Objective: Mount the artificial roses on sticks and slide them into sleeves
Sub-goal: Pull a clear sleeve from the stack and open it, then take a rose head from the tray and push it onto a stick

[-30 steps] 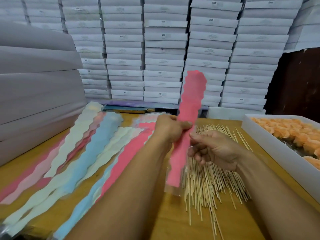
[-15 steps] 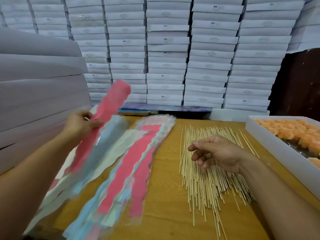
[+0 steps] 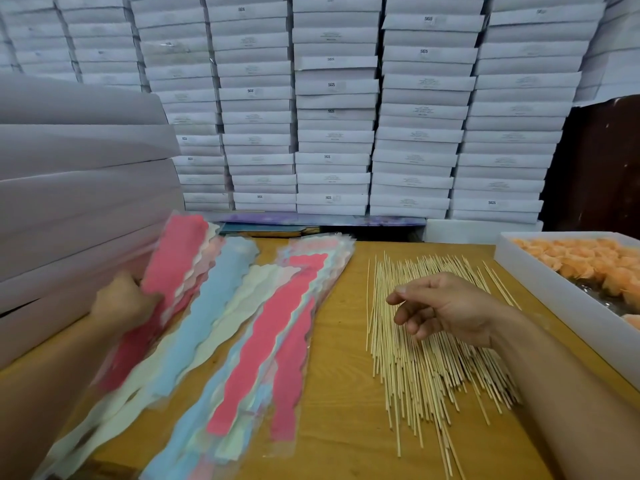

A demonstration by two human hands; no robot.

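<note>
My left hand (image 3: 121, 303) grips a pink sleeve (image 3: 169, 261) at the far left, low over the left pile of coloured sleeves (image 3: 214, 299); the sleeve is motion-blurred. A second fan of pink, blue and cream sleeves (image 3: 277, 327) lies to the right of it. My right hand (image 3: 440, 306) hovers over the heap of wooden sticks (image 3: 422, 368), fingers loosely curled and holding nothing. Peach artificial roses (image 3: 588, 261) fill a white tray (image 3: 540, 285) at the right.
The wooden table (image 3: 346, 375) is hemmed in by tall stacks of white boxes (image 3: 332, 109) at the back and a stack of large grey boxes (image 3: 76, 202) on the left. A dark wooden panel (image 3: 602, 161) stands at the back right.
My left hand carried the pink sleeve from the middle, where both hands held it, leftward and down onto the left pile. My right hand let go and stays over the sticks.
</note>
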